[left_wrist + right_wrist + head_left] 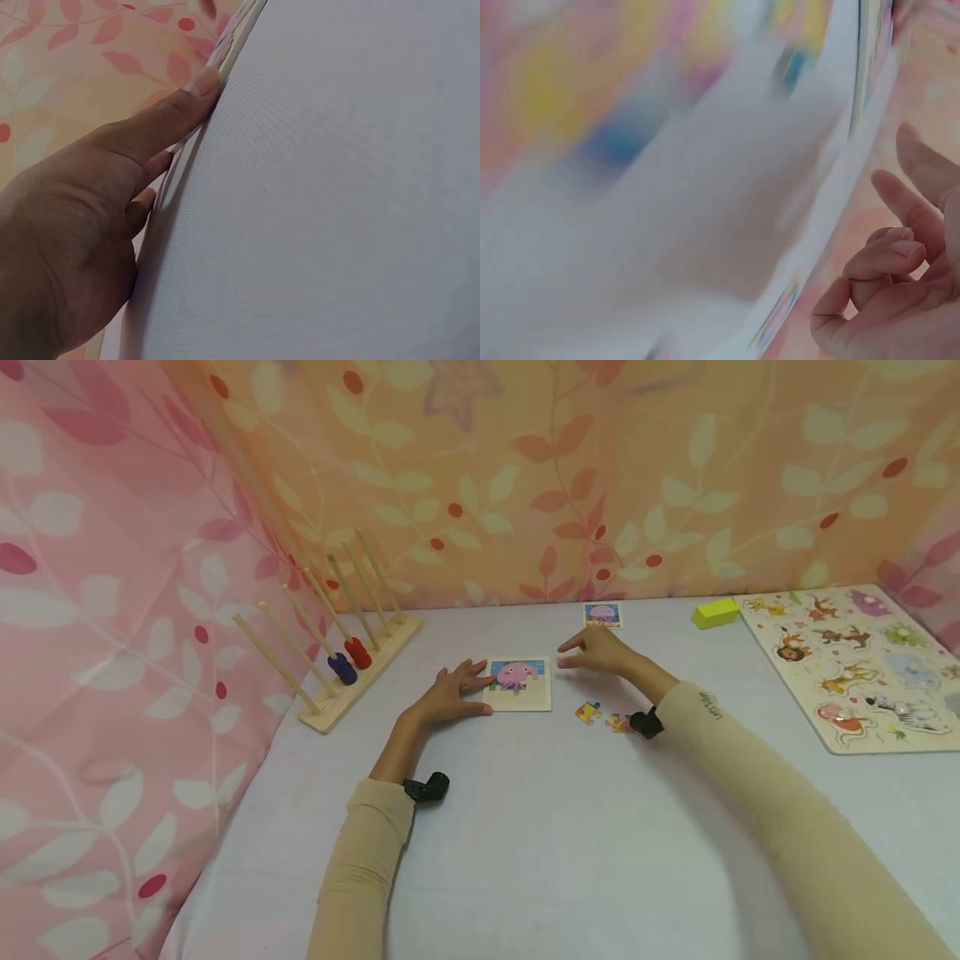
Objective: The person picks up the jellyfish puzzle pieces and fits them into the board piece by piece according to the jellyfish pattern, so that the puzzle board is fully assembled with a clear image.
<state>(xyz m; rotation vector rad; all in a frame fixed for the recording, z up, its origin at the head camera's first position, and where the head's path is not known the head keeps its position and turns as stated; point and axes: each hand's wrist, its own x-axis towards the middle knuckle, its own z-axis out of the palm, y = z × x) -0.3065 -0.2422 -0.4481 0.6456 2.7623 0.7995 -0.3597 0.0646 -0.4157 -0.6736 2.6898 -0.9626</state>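
Observation:
A square jigsaw board [536, 700] lies flat on the table, its upper part filled with a pink octopus picture [515, 674] and its lower part bare. At its left edge is my left hand [444, 695], thumb and a fingertip touching the board. The left wrist view shows the extended thumb [176, 112] against the board's edge. To the right of the board hovers my right hand [606, 652], holding nothing, its fingers loosely bent. Below that hand lie two loose jigsaw pieces, a yellow one [588, 713] and a multicoloured one [619, 723] partly behind the wrist camera.
Behind my right hand sits a small octopus picture card [602, 612]. A wooden peg rack [360, 674] with purple and red beads stands left. Right are a yellow-green block [715, 612] and a large animal puzzle board [832, 739]. A floral curtain [510, 485] borders the table.

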